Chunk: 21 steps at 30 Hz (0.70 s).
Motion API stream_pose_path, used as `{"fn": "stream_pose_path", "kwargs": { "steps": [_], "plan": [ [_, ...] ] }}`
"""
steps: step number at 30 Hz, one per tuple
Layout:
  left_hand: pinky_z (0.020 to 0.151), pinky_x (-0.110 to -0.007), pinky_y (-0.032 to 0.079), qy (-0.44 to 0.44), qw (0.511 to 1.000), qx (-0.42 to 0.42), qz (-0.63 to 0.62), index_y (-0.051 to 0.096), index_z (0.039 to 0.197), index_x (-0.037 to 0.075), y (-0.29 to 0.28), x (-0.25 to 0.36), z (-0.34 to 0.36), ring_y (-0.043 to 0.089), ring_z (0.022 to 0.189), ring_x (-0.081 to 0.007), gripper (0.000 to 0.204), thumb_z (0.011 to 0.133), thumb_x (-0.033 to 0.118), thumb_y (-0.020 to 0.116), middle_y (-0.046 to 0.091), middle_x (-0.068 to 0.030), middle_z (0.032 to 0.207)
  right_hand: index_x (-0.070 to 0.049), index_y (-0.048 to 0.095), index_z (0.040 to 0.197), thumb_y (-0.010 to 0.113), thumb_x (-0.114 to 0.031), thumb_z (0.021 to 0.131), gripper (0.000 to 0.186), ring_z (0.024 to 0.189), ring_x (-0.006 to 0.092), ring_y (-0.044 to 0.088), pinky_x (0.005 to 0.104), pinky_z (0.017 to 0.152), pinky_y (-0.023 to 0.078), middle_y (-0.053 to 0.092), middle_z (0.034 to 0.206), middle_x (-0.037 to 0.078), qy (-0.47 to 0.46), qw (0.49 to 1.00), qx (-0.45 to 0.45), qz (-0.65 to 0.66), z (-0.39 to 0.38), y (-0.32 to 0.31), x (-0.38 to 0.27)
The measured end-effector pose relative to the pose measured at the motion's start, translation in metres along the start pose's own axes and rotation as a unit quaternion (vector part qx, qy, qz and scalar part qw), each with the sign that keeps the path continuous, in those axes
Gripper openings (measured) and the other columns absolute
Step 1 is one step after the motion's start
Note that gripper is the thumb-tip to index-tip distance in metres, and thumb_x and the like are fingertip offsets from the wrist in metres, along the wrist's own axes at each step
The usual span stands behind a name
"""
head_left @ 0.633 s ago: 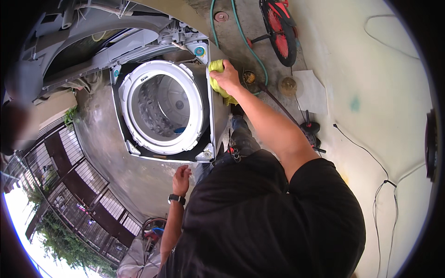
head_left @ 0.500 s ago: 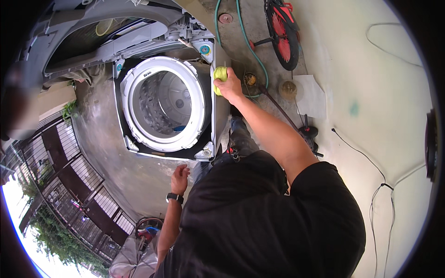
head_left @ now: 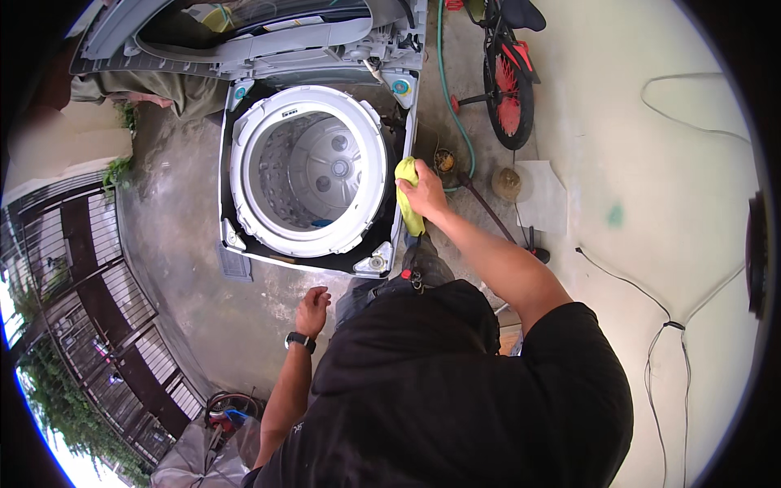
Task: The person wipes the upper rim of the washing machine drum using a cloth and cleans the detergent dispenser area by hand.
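A yellow-green cloth (head_left: pixel 412 213) is gripped in my right hand (head_left: pixel 425 195), the fingers closed round its upper part and the rest hanging down. The cloth lies against the right side of a top-loading washing machine (head_left: pixel 309 262), whose lid assembly (head_left: pixel 285 39) is raised at the back. Its round tub with a white ring (head_left: pixel 242 175) is exposed, and a small blue thing (head_left: pixel 322 223) shows low inside the metal drum. My left hand (head_left: pixel 311 311), with a watch at the wrist, hangs in front of the machine, holding nothing, its fingers loosely bent.
Right of the machine are a green hose (head_left: pixel 443 73), a child's bike (head_left: pixel 506 89) and a pale sheet (head_left: pixel 543 198) by the wall. A person's draped clothing (head_left: pixel 191 93) shows behind the machine at left. A metal gate (head_left: pixel 89 260) and a grey floor grate (head_left: pixel 235 264) are on the left.
My right hand has drawn the cloth nearer along the machine's side, and the cloth now hangs longer. The view has shifted; my left hand stays free.
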<state>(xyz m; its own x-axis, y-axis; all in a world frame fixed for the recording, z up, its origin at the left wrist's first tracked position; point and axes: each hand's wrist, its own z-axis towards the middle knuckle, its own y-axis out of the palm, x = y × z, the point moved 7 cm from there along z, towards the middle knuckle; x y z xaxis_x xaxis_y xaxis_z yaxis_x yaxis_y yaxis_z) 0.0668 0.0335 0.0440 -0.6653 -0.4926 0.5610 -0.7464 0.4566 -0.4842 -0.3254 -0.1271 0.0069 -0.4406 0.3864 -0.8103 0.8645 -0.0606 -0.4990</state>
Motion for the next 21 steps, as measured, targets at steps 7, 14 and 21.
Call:
{"fn": "stream_pose_path", "kwargs": {
  "steps": [7, 14, 21],
  "plan": [
    [0.079, -0.035, 0.056, 0.016, 1.000, -0.004, -0.008, 0.064, 0.119, 0.002, -0.036, -0.070, -0.016, 0.074, 0.088, -0.0224, 0.027, 0.099, 0.019, 0.057, 0.074, -0.0134, 0.099, -0.003, 0.058, 0.126, 0.077, -0.032, 0.085, 0.054, 0.109, 0.0386, 0.067, 0.0429, 0.091, 0.052, 0.069, 0.117, 0.022, 0.071, 0.987, 0.112, -0.091, 0.118, -0.048, -0.018],
    [0.077, -0.034, 0.057, 0.022, 0.994, 0.053, -0.093, 0.065, 0.116, 0.000, -0.080, -0.175, -0.027, 0.073, 0.085, -0.0218, 0.027, 0.098, 0.019, 0.058, 0.074, -0.0141, 0.097, 0.001, 0.054, 0.127, 0.070, -0.014, 0.095, 0.039, 0.104, 0.0224, 0.065, 0.0351, 0.090, 0.051, 0.067, 0.118, 0.013, 0.081, 0.972, 0.183, 0.123, 0.081, -0.073, 0.042],
    [0.077, -0.033, 0.057, 0.012, 0.977, 0.097, -0.192, 0.065, 0.116, -0.001, -0.085, -0.261, -0.051, 0.072, 0.082, -0.0201, 0.026, 0.098, 0.016, 0.055, 0.074, -0.0132, 0.095, -0.005, 0.049, 0.132, 0.062, -0.011, 0.101, 0.034, 0.109, 0.0182, 0.062, 0.0359, 0.096, 0.050, 0.063, 0.121, 0.006, 0.020, 0.930, 0.134, 0.341, -0.066, -0.095, -0.007]
  ]
}}
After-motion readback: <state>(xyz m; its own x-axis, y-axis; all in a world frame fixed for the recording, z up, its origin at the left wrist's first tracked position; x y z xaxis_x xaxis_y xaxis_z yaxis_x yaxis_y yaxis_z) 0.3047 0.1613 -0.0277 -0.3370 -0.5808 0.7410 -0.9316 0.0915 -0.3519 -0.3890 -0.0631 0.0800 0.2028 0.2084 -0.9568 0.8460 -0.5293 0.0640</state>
